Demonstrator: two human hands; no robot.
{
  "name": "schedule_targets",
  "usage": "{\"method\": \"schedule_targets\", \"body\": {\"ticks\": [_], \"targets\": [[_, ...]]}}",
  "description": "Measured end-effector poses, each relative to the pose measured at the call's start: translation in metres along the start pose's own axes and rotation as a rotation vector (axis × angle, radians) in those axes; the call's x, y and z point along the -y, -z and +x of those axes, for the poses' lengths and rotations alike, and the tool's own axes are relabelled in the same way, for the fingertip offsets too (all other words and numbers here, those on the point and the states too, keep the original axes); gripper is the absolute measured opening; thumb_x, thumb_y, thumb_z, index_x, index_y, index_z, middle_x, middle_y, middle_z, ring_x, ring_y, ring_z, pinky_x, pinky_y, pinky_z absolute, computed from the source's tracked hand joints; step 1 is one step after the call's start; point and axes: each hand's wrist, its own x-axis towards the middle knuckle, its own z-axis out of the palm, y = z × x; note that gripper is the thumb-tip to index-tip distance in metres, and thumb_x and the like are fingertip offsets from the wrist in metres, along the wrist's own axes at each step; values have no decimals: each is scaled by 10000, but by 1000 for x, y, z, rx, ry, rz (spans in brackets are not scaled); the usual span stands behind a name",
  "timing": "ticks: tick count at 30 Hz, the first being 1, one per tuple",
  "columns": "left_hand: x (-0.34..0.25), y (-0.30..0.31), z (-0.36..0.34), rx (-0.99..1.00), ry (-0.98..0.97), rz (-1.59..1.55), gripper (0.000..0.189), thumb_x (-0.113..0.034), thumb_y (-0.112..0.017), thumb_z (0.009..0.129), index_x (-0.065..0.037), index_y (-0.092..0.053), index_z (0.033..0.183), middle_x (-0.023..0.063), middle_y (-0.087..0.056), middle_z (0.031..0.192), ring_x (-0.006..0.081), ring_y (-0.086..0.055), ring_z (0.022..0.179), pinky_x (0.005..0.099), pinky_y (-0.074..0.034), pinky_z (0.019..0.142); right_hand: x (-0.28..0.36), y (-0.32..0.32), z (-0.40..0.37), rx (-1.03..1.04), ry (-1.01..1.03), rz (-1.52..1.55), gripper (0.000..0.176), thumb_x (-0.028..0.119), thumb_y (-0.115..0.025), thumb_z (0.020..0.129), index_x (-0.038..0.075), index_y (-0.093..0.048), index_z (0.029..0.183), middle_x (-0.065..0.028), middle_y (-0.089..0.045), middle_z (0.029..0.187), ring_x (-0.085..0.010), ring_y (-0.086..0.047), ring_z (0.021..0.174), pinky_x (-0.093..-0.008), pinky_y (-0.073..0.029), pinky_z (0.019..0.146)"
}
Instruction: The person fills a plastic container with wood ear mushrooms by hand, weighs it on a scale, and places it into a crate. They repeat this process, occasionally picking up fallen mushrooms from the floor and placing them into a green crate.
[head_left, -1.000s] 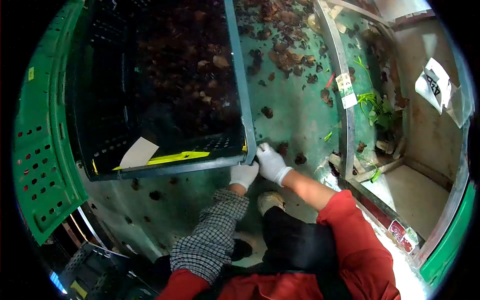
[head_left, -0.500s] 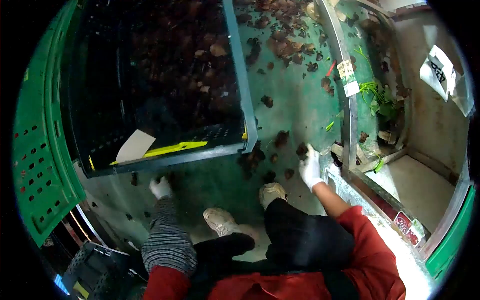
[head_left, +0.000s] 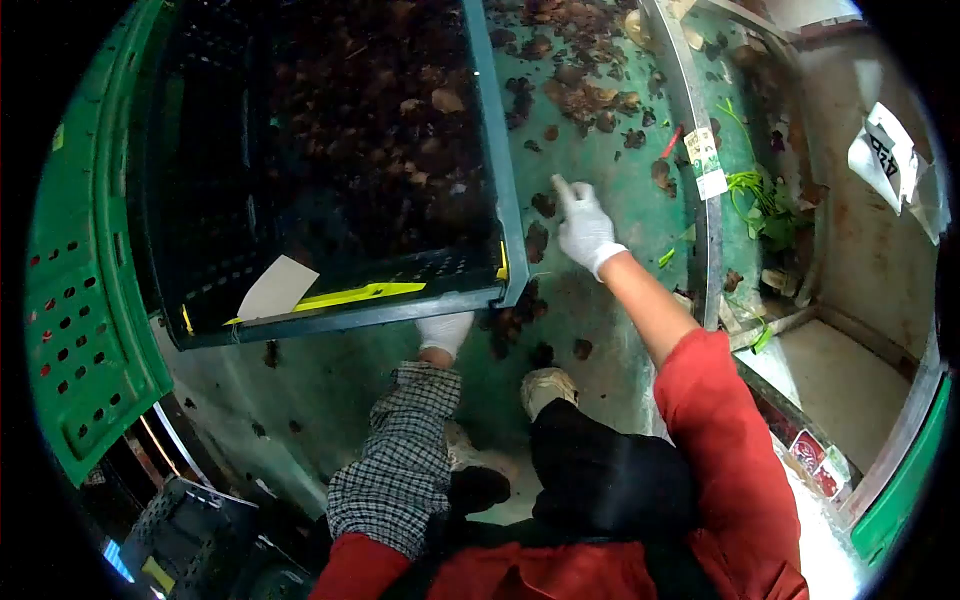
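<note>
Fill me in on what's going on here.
A person in white gloves is working at a dark plastic crate with dark brown pieces inside. Their left hand is at its near edge, fingers hidden by the rim, so its grip can't be told. The right hand is off the crate, over the green floor, fingers extended near scattered brown scraps. A pale card sits inside the crate's near side.

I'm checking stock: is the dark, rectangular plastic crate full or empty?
Not empty, apparently not brimful: the dark, rectangular plastic crate holds brown, crinkled pieces, with its perforated near wall visible above. Depth: cannot tell.
</note>
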Motion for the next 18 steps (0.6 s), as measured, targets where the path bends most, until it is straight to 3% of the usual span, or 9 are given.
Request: {"method": "schedule_targets", "body": {"ticks": [2, 5, 7, 8, 11, 12, 13, 15, 18], "targets": [[-50, -19, 0, 109, 42, 51, 654, -250, -622, 800, 1, -385, 1355, 198, -411, 1383, 351, -375, 1282, 423, -282, 1094, 21, -10, 2, 119, 111, -161, 692, 84, -650, 718, 100, -409, 1366, -198, -451, 1241, -360, -538, 1073, -413, -499, 863], [-99, -26, 5, 311, -91, 408, 757, -189, -657, 735, -22, -336, 1400, 230, -409, 1351, 385, -377, 1272, 428, -306, 1081, 25, -44, -30, 191, 337, -128, 655, 96, -622, 731, 94, -420, 1354, -207, -462, 1213, -368, -547, 1051, -433, -503, 846], [-106, -15, -8, 468, -48, 419, 797, -160, -672, 710, -38, -322, 1416, 246, -425, 1305, 409, -390, 1252, 437, -335, 1061, 27, -50, -62, 254, 340, 12, 664, 74, -607, 727, 82, -411, 1361, -223, -459, 1212, -376, -546, 1056, -431, -501, 853], [-99, -12, -20, 411, -202, 586, 796, -154, -682, 704, -54, -335, 1414, 244, -450, 1232, 421, -424, 1211, 451, -371, 1028, 25, -45, -71, 291, 338, 48, 714, 51, -601, 715, 77, -372, 1390, -238, -452, 1222, -388, -545, 1065, -421, -503, 859], [-95, 11, -27, 285, -310, 603, 853, -229, -765, 675, -33, -355, 1398, 255, -404, 1342, 418, -416, 1233, 449, -367, 1029, 23, -16, -69, 220, 158, 69, 757, 41, -599, 710, 85, -331, 1417, -245, -441, 1241, -395, -536, 1087, -420, -500, 868], [-103, 20, -22, 335, -223, 592, 915, -320, -810, 658, -24, -357, 1395, 254, -412, 1358, 411, -421, 1234, 445, -362, 1033, 17, -17, -62, 213, 170, 62, 798, 43, -606, 700, 87, -291, 1433, -241, -432, 1254, -395, -527, 1103, -425, -499, 873], [-109, 26, -22, 265, -255, 688, 992, -404, -826, 643, -11, -328, 1406, 244, -433, 1345, 400, -425, 1236, 450, -355, 1036, 19, -11, -54, 246, 166, 41, 807, 48, -611, 698, 88, -284, 1435, -239, -426, 1260, -394, -523, 1111, -426, -500, 871], [-121, 41, -10, 434, -12, 665, 1064, -452, -832, 625, 4, -291, 1421, 272, -394, 1367, 426, -372, 1271, 461, -342, 1049, 32, -3, -40, 314, 162, 6, 826, 56, -621, 694, 88, -269, 1441, -236, -416, 1273, -391, -515, 1125, -427, -502, 866], [-125, 22, -30, 490, 214, 968, 1131, -466, -827, 619, -14, -212, 1454, 295, -278, 1428, 456, -332, 1284, 468, -334, 1060, 40, -25, -43, 389, 269, -164, 858, 102, -666, 682, 89, -270, 1443, -207, -433, 1204, -360, -531, 1042, -409, -524, 814]]}}
